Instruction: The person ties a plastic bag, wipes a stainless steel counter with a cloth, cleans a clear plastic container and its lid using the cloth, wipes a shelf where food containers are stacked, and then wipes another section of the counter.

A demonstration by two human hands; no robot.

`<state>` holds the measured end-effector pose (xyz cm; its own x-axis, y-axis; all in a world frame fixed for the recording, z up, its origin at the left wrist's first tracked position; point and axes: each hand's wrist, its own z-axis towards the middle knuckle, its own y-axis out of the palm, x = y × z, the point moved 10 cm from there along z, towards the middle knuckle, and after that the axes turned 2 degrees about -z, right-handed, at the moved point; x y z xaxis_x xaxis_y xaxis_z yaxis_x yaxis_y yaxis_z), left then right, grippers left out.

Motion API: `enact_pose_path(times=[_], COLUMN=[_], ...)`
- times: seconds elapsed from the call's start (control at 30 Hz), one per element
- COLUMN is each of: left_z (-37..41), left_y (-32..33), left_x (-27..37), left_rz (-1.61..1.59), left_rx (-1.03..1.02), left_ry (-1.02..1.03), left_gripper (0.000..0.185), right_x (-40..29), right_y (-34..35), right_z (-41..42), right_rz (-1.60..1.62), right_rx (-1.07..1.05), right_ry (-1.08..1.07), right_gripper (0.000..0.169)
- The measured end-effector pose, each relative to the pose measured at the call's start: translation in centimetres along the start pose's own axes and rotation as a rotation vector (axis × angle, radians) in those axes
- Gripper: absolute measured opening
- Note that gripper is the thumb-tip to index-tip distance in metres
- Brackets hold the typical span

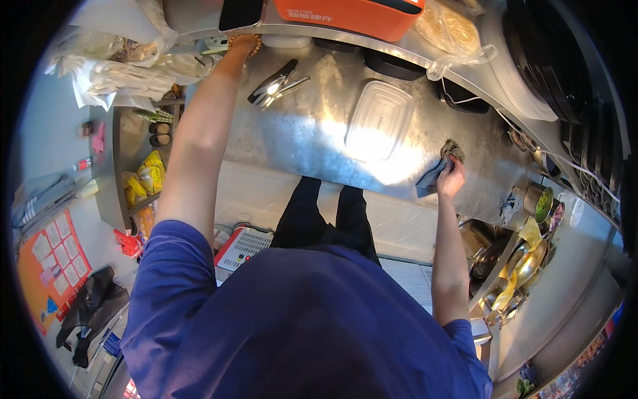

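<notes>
My right hand point(451, 175) grips a crumpled grey cloth point(430, 178) on the stainless steel worktop point(319, 144), near its front edge. To the left of that hand lies a translucent rectangular plastic container point(381, 119) with a ridged surface. My left arm reaches far across the worktop. A beaded bracelet circles the wrist, and most of my left hand point(243, 42) is hidden beneath the shelf edge, so its fingers cannot be seen. Close to it are a white device with a small display point(216, 44), a white lidded tub point(286, 41) and black-and-silver metal utensils point(277, 85).
Above the worktop's back runs a metal shelf point(199, 22) bearing a phone point(242, 14), an orange box point(349, 17) and bagged food point(448, 27). Black trays point(541, 60) are stacked at right. Metal pots point(537, 202) stand beyond the right end. A white cable point(578, 169) hangs there.
</notes>
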<state>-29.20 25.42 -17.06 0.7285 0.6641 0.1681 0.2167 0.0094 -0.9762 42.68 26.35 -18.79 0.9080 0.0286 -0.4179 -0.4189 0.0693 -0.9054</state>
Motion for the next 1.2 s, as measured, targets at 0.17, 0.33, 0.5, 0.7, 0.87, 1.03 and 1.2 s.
enact_pose_path(times=[0.17,0.33,0.5,0.7,0.87,1.03,1.2], left_z=[-5.3,-8.2,-21.0,-32.9,-36.4,-36.6,-37.9], left_y=[-0.9,3.8,4.6,0.8,-2.3,-5.4,-6.9], left_x=[0.3,-4.1,-3.1,-1.6,0.8,-0.3,-0.2], left_rz=[-0.786,-1.328,-1.351,-1.590,-1.670,-1.306,-1.408], left_rx=[-0.009,-0.045,-0.274,-0.352,-0.424,-0.302,-0.330], left_ry=[-0.313,-0.582,-0.529,-0.374,-0.243,-0.217,-0.210], left_gripper=[0.023,0.022,0.018,0.029,0.034,0.016,0.014], right_x=[2.7,6.0,-5.0,-16.6,-28.4,-37.6,-42.3], right_y=[0.0,2.6,1.7,4.3,8.3,5.2,5.8], right_z=[-1.5,-2.7,-8.6,-13.8,-17.3,-18.4,-13.1], right_rz=[0.183,0.752,1.657,1.895,1.658,1.694,1.989], right_rx=[-0.016,-0.121,-0.484,-0.720,-1.070,-1.121,-1.293], right_ry=[0.182,0.552,0.852,0.907,0.870,0.765,0.653], right_gripper=[0.023,0.033,0.044,0.041,0.043,0.046,0.043])
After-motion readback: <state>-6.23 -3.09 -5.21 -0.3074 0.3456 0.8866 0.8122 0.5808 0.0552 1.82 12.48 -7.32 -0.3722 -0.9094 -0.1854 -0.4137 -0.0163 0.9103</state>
